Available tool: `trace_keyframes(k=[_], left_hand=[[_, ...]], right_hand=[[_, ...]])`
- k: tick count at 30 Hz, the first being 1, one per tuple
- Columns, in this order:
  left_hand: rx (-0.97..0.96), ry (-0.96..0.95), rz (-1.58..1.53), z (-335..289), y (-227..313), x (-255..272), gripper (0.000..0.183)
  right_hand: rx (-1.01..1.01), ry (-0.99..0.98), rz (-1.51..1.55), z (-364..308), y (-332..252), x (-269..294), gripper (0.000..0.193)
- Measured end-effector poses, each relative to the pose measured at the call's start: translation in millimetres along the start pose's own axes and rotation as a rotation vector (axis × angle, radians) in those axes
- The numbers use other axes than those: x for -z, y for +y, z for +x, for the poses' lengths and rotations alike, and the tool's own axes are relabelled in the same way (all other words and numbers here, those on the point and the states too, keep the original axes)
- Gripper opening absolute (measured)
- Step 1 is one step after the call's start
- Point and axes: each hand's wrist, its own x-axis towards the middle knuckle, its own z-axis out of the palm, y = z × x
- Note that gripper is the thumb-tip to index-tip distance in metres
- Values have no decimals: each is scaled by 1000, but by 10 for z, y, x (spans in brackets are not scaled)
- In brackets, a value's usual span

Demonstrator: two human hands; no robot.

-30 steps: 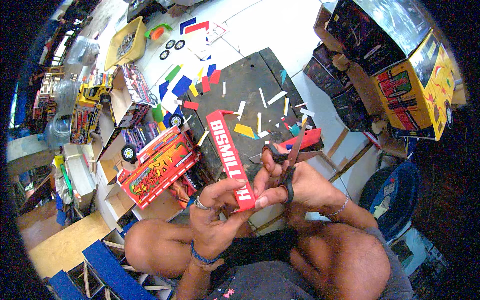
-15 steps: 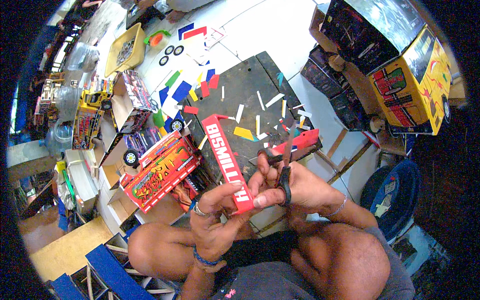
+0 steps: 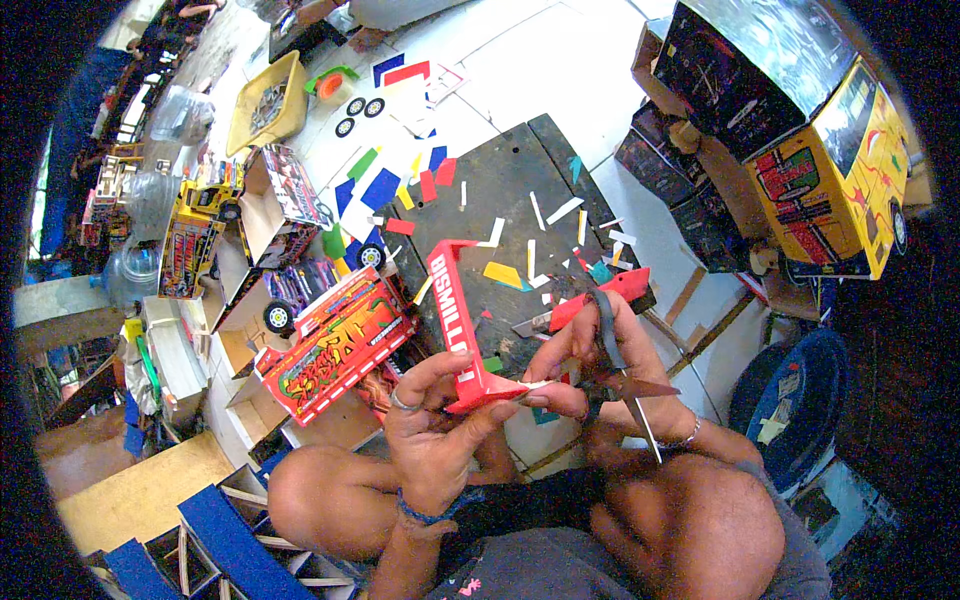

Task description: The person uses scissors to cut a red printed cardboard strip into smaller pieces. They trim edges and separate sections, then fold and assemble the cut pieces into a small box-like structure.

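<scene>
My left hand (image 3: pixel 437 435) grips the lower end of a long red strip (image 3: pixel 447 310) with white lettering and folded ends. Fingertips of my right hand (image 3: pixel 632 350) pinch the edge at the strip's bottom end. Scissors (image 3: pixel 645 388) with dark handles hang from the right hand's fingers, their blades apart and pointing down and right, away from the strip. Beneath both hands is a dark board (image 3: pixel 490 185) strewn with small coloured and white scraps. A second red strip (image 3: pixel 625 285) lies at the board's right edge, just beyond my right hand.
A red toy truck body (image 3: pixel 340 355) lies left of the board, with more toy trucks behind it. A large yellow toy truck (image 3: pixel 830 190) stands at right, above a blue tub (image 3: pixel 800 400). Small wheels (image 3: pixel 357 106) and a yellow basin (image 3: pixel 290 100) sit farther off.
The scissors have swung from pointing up to pointing down and right. My right fingers now pinch the strip's bottom edge, and the strip has turned in my left hand.
</scene>
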Motion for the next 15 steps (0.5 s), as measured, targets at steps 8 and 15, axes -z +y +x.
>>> trace_keyframes(k=[8,15], left_hand=[[65,-18,-89,38,33,-35,42],[131,76,-189,65,52,-131,37]], right_hand=[[84,24,-97,-4,51,-13,41],[406,-56,-672,32,86,-18,44]])
